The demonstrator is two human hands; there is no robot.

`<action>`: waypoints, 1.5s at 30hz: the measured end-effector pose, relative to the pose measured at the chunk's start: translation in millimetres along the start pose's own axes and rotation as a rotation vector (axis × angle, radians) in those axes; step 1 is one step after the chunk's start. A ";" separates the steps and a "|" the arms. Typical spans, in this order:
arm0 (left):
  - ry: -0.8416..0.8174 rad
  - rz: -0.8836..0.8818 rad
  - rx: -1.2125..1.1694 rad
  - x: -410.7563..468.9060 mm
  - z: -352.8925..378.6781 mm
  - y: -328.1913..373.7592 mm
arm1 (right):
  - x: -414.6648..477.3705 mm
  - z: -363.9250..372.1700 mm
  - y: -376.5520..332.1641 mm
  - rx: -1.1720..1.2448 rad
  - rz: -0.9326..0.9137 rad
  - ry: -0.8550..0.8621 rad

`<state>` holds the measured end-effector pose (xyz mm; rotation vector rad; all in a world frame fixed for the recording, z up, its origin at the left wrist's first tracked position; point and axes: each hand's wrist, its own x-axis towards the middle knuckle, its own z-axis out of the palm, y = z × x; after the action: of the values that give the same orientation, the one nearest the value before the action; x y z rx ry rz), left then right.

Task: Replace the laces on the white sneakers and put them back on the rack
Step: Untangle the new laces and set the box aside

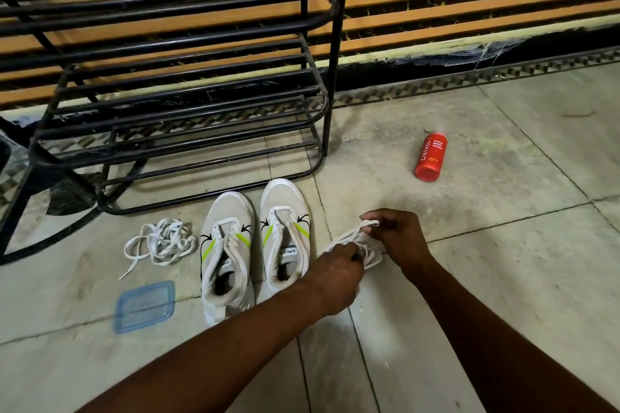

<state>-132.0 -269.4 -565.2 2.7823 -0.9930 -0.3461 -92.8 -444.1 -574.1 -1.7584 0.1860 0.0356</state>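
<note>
Laces bundle (373, 256): white, on the floor (510, 285) just right of the sneakers, held by both hands.
Left hand (335, 278): fingers curled, pinching the bundle's near side.
Right hand (397, 238): fingertips pinching a loop at its far end.
Blue lid (146, 307): flat, left of the heels.
White sneakers (285, 231): side by side, unlaced, toes just short of the rack's bottom rail.
Loose laces (161, 241): tangled heap left of the pair.
Open room: bare tiles to the right.
Red bottle (429, 157): on its side, well apart.
Rack (184, 94): black, against the wall.
</note>
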 end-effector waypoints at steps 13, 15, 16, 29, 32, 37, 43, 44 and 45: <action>0.043 -0.161 -0.156 6.4 -13.8 -9.2 | -7.2 -20.5 14.9 -0.865 -0.297 -0.361; 0.090 -0.206 -0.158 6.6 -18.8 -9.0 | -6.5 -12.7 11.6 -1.049 -0.245 -0.406; 0.112 -0.212 -0.172 7.2 -18.2 -10.7 | -6.0 -8.1 9.6 -1.117 -0.237 -0.416; -0.050 -0.315 -0.161 21.3 -31.0 4.3 | -12.5 -29.5 -4.5 -0.442 -0.079 -0.200; -0.042 -0.295 -0.183 20.5 -28.8 5.4 | -9.9 -36.1 -4.8 -0.408 -0.093 -0.199; 0.060 -0.305 -0.205 14.7 -15.0 3.0 | -9.0 -20.0 -1.5 -0.388 -0.219 -0.041; 0.046 -0.348 -0.194 8.0 -12.4 -5.6 | -5.9 1.3 8.1 -0.712 -0.262 -0.158; 0.057 -0.339 -0.192 8.1 -13.6 -6.5 | -6.2 1.5 10.7 -0.781 -0.231 -0.191; 0.072 -0.334 -0.190 8.9 -14.8 -7.2 | -6.6 1.6 10.5 -0.805 -0.218 -0.211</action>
<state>-117.0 -268.5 -554.2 2.7552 -0.4504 -0.3588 -100.7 -443.8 -583.8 -2.5485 -0.2098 0.1539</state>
